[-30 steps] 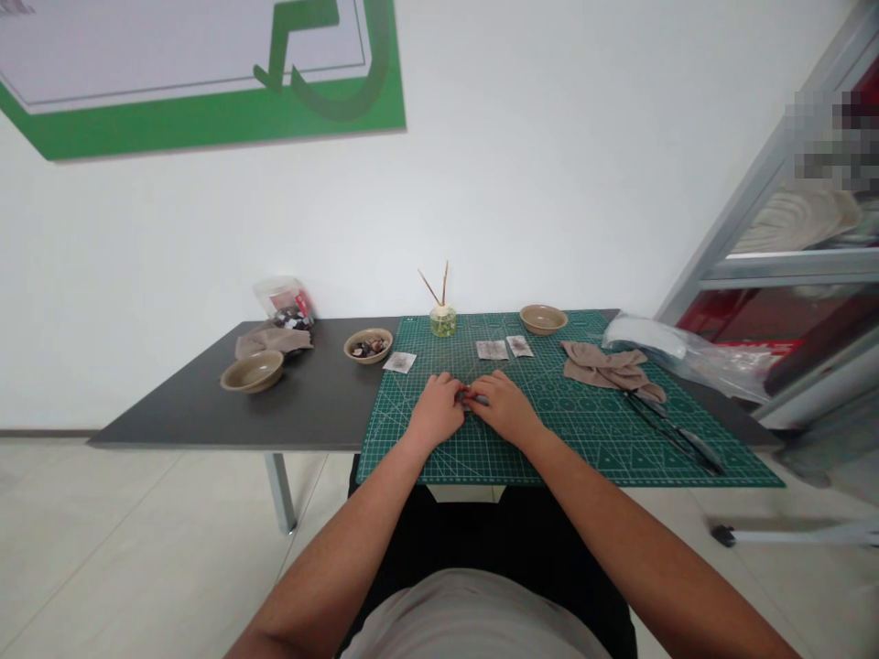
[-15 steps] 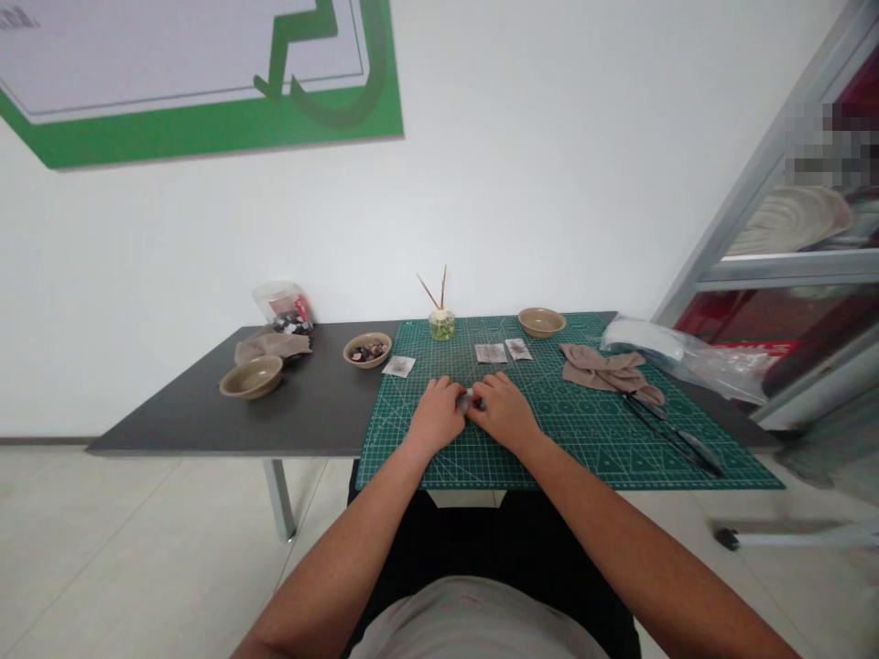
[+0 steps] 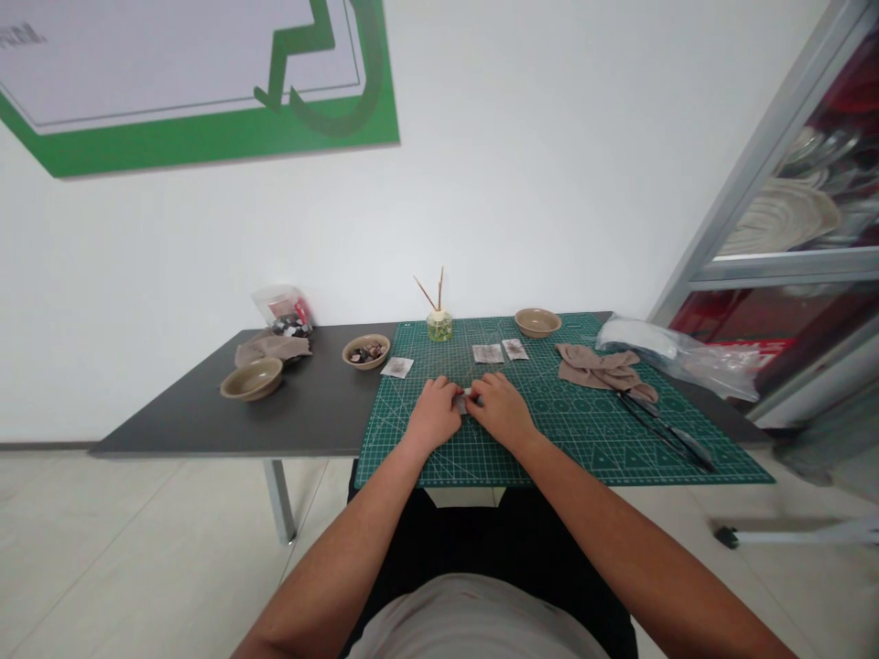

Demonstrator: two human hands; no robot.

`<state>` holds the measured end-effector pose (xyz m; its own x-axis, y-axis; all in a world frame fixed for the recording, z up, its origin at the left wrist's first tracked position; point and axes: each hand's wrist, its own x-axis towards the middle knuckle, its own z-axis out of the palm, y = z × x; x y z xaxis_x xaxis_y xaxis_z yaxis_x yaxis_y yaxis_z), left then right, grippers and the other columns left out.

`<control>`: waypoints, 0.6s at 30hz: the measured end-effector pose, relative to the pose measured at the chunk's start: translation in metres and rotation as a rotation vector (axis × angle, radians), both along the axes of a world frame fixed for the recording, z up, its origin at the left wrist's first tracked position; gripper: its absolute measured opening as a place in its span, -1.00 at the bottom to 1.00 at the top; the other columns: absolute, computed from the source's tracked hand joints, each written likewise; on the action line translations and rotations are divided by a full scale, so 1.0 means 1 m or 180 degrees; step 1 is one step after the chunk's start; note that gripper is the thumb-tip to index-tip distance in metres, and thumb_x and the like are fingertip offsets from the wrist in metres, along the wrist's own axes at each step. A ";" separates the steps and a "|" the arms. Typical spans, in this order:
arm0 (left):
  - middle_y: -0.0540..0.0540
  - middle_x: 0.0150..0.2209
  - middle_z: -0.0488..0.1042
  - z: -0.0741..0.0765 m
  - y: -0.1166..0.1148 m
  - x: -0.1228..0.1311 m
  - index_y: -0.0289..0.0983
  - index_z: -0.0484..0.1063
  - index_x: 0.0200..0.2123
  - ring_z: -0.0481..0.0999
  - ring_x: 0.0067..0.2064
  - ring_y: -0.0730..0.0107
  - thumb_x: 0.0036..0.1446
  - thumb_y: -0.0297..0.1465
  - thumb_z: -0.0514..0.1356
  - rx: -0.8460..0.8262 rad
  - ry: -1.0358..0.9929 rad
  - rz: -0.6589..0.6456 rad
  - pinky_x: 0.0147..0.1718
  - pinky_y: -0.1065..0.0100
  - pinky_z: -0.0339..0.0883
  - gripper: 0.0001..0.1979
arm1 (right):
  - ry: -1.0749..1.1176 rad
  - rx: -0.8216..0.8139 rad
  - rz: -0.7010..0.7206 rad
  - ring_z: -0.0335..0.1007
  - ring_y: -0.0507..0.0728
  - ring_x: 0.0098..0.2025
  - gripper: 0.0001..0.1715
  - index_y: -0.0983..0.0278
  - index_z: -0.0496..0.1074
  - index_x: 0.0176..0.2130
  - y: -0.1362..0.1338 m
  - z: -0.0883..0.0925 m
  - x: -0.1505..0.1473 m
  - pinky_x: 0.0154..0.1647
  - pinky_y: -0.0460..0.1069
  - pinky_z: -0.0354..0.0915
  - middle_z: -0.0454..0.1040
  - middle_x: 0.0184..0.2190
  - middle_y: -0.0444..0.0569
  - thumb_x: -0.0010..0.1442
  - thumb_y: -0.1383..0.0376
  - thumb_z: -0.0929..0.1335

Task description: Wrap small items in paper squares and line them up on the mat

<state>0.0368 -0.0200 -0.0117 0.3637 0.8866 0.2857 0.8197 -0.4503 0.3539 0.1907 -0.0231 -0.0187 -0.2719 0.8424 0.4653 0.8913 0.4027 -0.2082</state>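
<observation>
Over the green cutting mat, my left hand and my right hand are close together. Both have their fingers closed on a small white packet, mostly hidden by the fingers. Beyond them lie similar flat white packets with dark speckles: one packet to the left, and a pair, a wider packet and a narrower packet, straight ahead. A tan bowl with dark and pale pieces in it stands left of the mat.
A reed diffuser and a tan bowl stand at the mat's back. Right are a brown cloth, dark long-handled tools and a plastic bag. Far left are another bowl, a cloth and a clear container.
The view has shifted slightly. Both hands stay together at the white packet, and a little more of it shows below the fingertips now. Nothing else has visibly moved.
</observation>
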 end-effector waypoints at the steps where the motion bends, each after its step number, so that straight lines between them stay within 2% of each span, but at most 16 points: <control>1: -0.15 -0.20 0.38 0.000 0.000 0.000 -0.29 0.47 -0.20 0.31 -0.13 0.22 0.09 -0.59 0.02 -0.0008 0.0015 0.0008 -0.08 0.21 0.24 -0.71 | 0.0018 -0.0005 -0.0004 0.23 0.16 -0.22 -0.88 0.25 0.39 -0.41 0.000 0.000 0.000 -0.16 0.03 0.14 0.38 -0.38 -0.03 0.19 0.31 0.35; 4: -0.15 -0.20 0.39 0.001 0.001 0.000 -0.29 0.47 -0.20 0.31 -0.14 0.21 0.09 -0.59 0.02 -0.0003 0.0030 0.0005 -0.10 0.21 0.25 -0.70 | 0.0116 -0.0029 0.0182 0.24 0.17 -0.22 -0.86 0.25 0.40 -0.42 0.001 0.001 0.001 -0.16 0.03 0.15 0.40 -0.38 -0.02 0.20 0.32 0.33; 8: -0.15 -0.22 0.39 0.001 0.001 0.000 -0.29 0.48 -0.23 0.31 -0.16 0.22 0.12 -0.55 0.03 0.0000 0.0003 0.0005 -0.11 0.21 0.25 -0.75 | 0.0342 -0.0145 0.0777 0.24 0.12 -0.25 -0.86 0.25 0.39 -0.46 0.003 0.001 0.003 -0.13 0.01 0.16 0.40 -0.42 -0.08 0.15 0.37 0.35; 10: -0.15 -0.22 0.38 0.002 0.000 0.000 -0.29 0.48 -0.23 0.31 -0.15 0.23 0.13 -0.54 0.03 -0.0025 -0.0005 0.0003 -0.10 0.21 0.25 -0.76 | 0.0422 -0.0198 0.0761 0.23 0.11 -0.27 -0.86 0.25 0.37 -0.48 0.004 0.000 0.004 -0.16 0.00 0.16 0.37 -0.44 -0.10 0.10 0.37 0.38; 14: -0.15 -0.22 0.37 0.002 -0.001 0.000 -0.30 0.47 -0.22 0.30 -0.14 0.23 0.10 -0.58 0.02 0.0007 0.0054 -0.0023 -0.10 0.21 0.24 -0.73 | 0.0480 -0.0204 0.0417 0.22 0.13 -0.25 -0.86 0.25 0.37 -0.47 0.007 -0.001 0.005 -0.18 0.01 0.14 0.36 -0.42 -0.08 0.11 0.35 0.38; 18: -0.15 -0.23 0.38 0.000 0.000 -0.001 -0.30 0.48 -0.25 0.31 -0.14 0.23 0.10 -0.57 0.03 0.0000 0.0036 -0.0043 -0.09 0.21 0.24 -0.76 | 0.0430 -0.0212 0.0812 0.23 0.11 -0.26 -0.89 0.26 0.39 -0.43 0.008 0.000 0.006 -0.12 0.02 0.13 0.39 -0.40 -0.09 0.15 0.36 0.36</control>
